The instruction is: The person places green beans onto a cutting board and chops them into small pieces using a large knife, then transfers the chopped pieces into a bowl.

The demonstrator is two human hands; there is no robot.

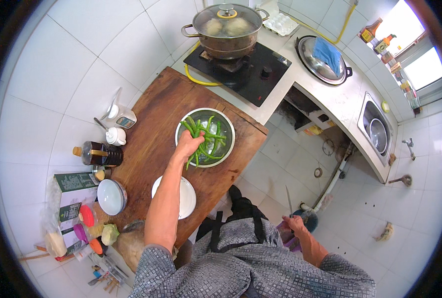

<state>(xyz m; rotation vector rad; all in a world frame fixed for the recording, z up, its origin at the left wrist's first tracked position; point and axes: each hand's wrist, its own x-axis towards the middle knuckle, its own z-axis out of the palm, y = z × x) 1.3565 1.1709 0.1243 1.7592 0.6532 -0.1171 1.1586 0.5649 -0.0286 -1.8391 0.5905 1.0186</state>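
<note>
My left hand (189,144) grips a bunch of long green chili peppers (214,140) over a round metal bowl (230,126). Some peppers lie inside the bowl and a few reach past its near rim. In my right hand (294,225), held low beside my body and away from the table, is a knife (288,198) with its blade pointing up. A white plate (188,198) sits on the wooden table (153,111) nearer to me, partly hidden under my left forearm.
A lidded steel pot (228,41) stands on a black gas stove (258,80) beyond the table. Along the left wall are a dark sauce bottle (101,153), a white jar (115,136) and stacked bowls (111,197). A sink (366,111) and a covered wok (321,61) are at the right.
</note>
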